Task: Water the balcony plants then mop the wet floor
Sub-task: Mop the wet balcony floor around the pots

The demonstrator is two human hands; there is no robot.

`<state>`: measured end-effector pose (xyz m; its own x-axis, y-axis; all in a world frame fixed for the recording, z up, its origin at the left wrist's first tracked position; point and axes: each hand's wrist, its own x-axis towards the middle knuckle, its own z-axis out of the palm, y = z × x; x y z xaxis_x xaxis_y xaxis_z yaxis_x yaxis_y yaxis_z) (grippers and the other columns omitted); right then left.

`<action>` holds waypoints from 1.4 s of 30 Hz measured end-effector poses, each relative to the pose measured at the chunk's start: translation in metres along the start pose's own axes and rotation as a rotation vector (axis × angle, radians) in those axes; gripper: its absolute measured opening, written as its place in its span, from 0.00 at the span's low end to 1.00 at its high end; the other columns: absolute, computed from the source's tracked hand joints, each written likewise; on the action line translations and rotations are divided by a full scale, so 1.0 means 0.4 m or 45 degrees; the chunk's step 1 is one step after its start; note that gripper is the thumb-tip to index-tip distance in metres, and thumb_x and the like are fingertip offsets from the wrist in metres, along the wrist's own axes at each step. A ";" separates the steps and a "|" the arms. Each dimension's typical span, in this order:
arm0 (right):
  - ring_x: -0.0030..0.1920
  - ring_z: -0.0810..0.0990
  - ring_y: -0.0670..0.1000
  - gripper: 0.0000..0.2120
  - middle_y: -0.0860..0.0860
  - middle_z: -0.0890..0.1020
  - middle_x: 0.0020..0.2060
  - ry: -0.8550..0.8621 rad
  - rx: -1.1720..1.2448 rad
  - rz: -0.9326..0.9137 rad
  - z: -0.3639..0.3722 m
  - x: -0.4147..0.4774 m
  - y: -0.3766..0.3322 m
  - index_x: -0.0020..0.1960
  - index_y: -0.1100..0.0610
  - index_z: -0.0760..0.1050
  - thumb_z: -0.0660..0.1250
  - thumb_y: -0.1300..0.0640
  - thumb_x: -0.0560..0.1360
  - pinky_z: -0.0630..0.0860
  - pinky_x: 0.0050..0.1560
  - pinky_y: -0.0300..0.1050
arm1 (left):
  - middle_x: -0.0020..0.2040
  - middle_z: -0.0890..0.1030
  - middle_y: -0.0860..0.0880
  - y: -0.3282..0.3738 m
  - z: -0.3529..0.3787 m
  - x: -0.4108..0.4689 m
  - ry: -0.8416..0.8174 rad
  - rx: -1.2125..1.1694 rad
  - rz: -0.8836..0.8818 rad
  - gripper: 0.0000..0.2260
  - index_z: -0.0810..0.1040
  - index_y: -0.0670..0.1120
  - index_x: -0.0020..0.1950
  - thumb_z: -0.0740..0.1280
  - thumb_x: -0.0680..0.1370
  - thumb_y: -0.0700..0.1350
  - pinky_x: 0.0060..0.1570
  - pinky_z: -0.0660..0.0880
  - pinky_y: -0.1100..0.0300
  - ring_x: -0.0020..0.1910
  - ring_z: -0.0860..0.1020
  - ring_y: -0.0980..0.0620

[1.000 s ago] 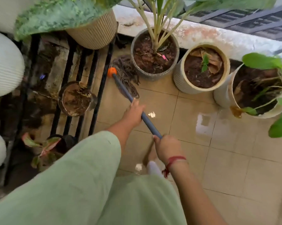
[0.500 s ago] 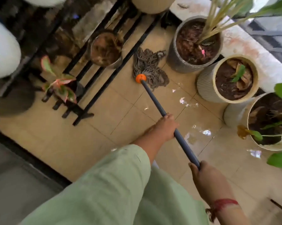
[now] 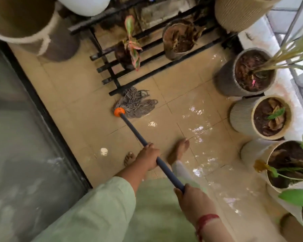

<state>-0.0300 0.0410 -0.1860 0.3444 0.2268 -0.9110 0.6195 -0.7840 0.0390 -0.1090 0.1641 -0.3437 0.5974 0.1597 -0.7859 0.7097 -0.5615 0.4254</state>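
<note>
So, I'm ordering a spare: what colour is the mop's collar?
The collar is orange, clearest in the head view.

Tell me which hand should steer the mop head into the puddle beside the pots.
Left, probably. The left hand grips the handle nearer the mop head, giving closer control for sweeping toward the puddle. The right hand holds the upper end, better suited as the pivot.

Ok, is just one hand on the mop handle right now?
No, the left hand and the right hand both hold the blue mop handle, the left one lower down toward the mop head.
</note>
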 end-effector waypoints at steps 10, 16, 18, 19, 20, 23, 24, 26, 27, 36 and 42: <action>0.40 0.73 0.50 0.21 0.51 0.79 0.45 0.052 -0.153 -0.164 -0.226 0.128 0.127 0.56 0.56 0.73 0.51 0.41 0.80 0.72 0.42 0.43 | 0.60 0.68 0.44 0.109 -0.043 0.115 0.318 -0.411 -0.089 0.07 0.75 0.43 0.50 0.68 0.74 0.38 0.67 0.66 0.48 0.66 0.65 0.43; 0.44 0.73 0.52 0.18 0.51 0.75 0.44 0.102 -0.299 -0.193 -0.477 0.244 0.282 0.57 0.54 0.73 0.53 0.43 0.80 0.67 0.42 0.42 | 0.60 0.69 0.41 0.327 -0.123 0.288 0.641 -0.632 -0.144 0.06 0.76 0.39 0.44 0.70 0.75 0.41 0.67 0.65 0.52 0.61 0.71 0.43; 0.45 0.73 0.52 0.20 0.52 0.76 0.45 0.091 -0.311 -0.181 -0.551 0.280 0.348 0.57 0.54 0.74 0.52 0.42 0.80 0.66 0.43 0.43 | 0.61 0.68 0.41 0.408 -0.168 0.357 0.663 -0.637 -0.144 0.06 0.75 0.39 0.45 0.68 0.76 0.42 0.67 0.64 0.53 0.60 0.71 0.44; 0.43 0.72 0.52 0.21 0.51 0.75 0.42 0.091 -0.299 -0.175 -0.579 0.297 0.386 0.57 0.55 0.74 0.52 0.41 0.80 0.66 0.43 0.43 | 0.61 0.68 0.41 0.447 -0.191 0.395 0.648 -0.628 -0.119 0.06 0.75 0.40 0.46 0.68 0.77 0.43 0.67 0.64 0.53 0.60 0.71 0.44; 0.43 0.73 0.51 0.21 0.50 0.74 0.41 0.104 -0.282 -0.163 -0.594 0.312 0.420 0.57 0.55 0.74 0.52 0.42 0.80 0.67 0.43 0.42 | 0.61 0.67 0.42 0.478 -0.209 0.431 0.620 -0.597 -0.081 0.06 0.74 0.41 0.46 0.67 0.77 0.43 0.67 0.65 0.53 0.61 0.70 0.44; 0.47 0.78 0.54 0.21 0.51 0.75 0.43 0.145 -0.150 -0.050 -0.607 0.342 0.530 0.56 0.55 0.73 0.51 0.41 0.79 0.70 0.43 0.45 | 0.63 0.66 0.44 0.582 -0.242 0.542 0.536 -0.437 0.021 0.05 0.73 0.44 0.48 0.69 0.76 0.43 0.65 0.67 0.55 0.63 0.69 0.45; 0.47 0.78 0.54 0.21 0.51 0.74 0.42 0.154 -0.100 -0.015 -0.603 0.346 0.556 0.55 0.56 0.73 0.51 0.41 0.80 0.70 0.43 0.45 | 0.63 0.66 0.44 0.610 -0.250 0.570 0.522 -0.393 0.057 0.06 0.74 0.45 0.49 0.69 0.76 0.42 0.65 0.67 0.55 0.64 0.68 0.45; 0.44 0.76 0.54 0.21 0.52 0.74 0.41 0.179 -0.022 0.047 -0.588 0.353 0.594 0.56 0.56 0.72 0.50 0.41 0.80 0.70 0.42 0.45 | 0.65 0.65 0.43 0.657 -0.266 0.613 0.496 -0.312 0.149 0.06 0.74 0.44 0.51 0.68 0.76 0.42 0.67 0.65 0.53 0.66 0.66 0.43; 0.44 0.76 0.55 0.22 0.53 0.74 0.41 0.200 0.016 0.083 -0.580 0.356 0.607 0.56 0.57 0.72 0.49 0.41 0.80 0.69 0.41 0.45 | 0.65 0.65 0.42 0.678 -0.272 0.631 0.480 -0.272 0.198 0.06 0.75 0.43 0.51 0.68 0.77 0.43 0.68 0.64 0.53 0.66 0.65 0.43; 0.41 0.74 0.57 0.19 0.53 0.71 0.37 0.349 0.126 0.406 -0.507 0.300 0.614 0.51 0.57 0.67 0.48 0.42 0.80 0.68 0.39 0.46 | 0.69 0.65 0.42 0.781 -0.252 0.642 0.388 -0.120 0.382 0.10 0.74 0.43 0.56 0.68 0.76 0.41 0.70 0.61 0.51 0.75 0.54 0.42; 0.43 0.77 0.56 0.18 0.52 0.76 0.38 0.360 0.068 0.350 -0.404 0.192 0.439 0.52 0.55 0.69 0.50 0.42 0.79 0.70 0.39 0.45 | 0.63 0.67 0.42 0.592 -0.219 0.475 0.346 -0.108 0.356 0.11 0.75 0.44 0.58 0.64 0.76 0.39 0.63 0.67 0.52 0.71 0.60 0.43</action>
<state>0.2194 0.0141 -0.1826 0.6775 0.1485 -0.7204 0.4420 -0.8650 0.2374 0.2051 0.1324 -0.3530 0.8407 0.2257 -0.4923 0.5276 -0.5465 0.6504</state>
